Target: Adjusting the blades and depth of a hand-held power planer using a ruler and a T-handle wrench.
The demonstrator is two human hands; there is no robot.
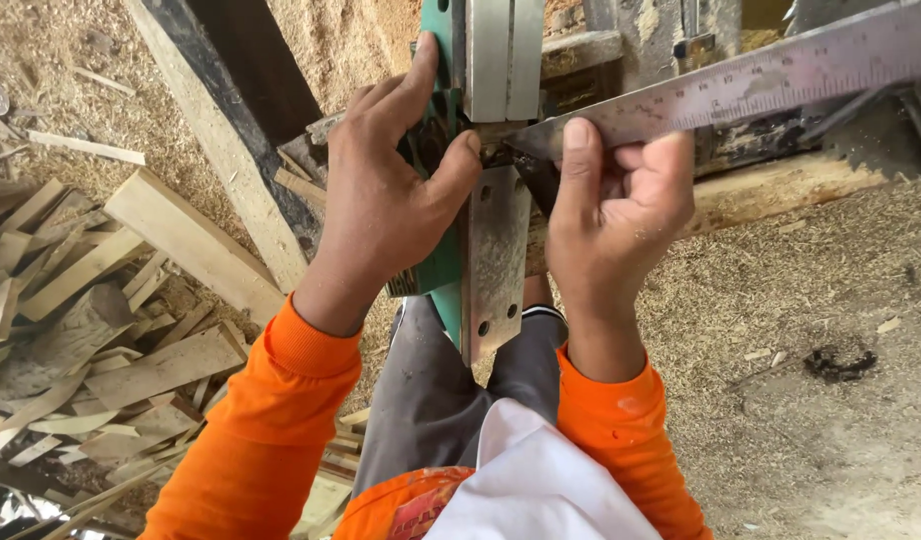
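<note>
Left hand point(386, 195) is gripping the green machine part point(436, 150), thumb pressing on its right edge, fingers curling over the top and left side. Right hand point(616, 215) is pinching the near end of a steel ruler point(761, 80), thumb pressing flat against the tip, other fingers folding in under the blade. The ruler is running up and away to the right of the right hand, its tip meeting the grey metal plate point(496, 255) that is hanging down between the two hands. A pale metal bar point(503, 55) is sitting just above the plate, right beside the left thumb. Orange sleeves point(271, 420) are covering both forearms. Left of the left hand, a pile of wood offcuts point(91, 330) is lying on sawdust, with a long plank point(216, 150) leaning past it. Right of the right hand, a rough timber beam point(791, 185) is lying under the ruler, sawdust floor point(801, 330) spreading below it.
</note>
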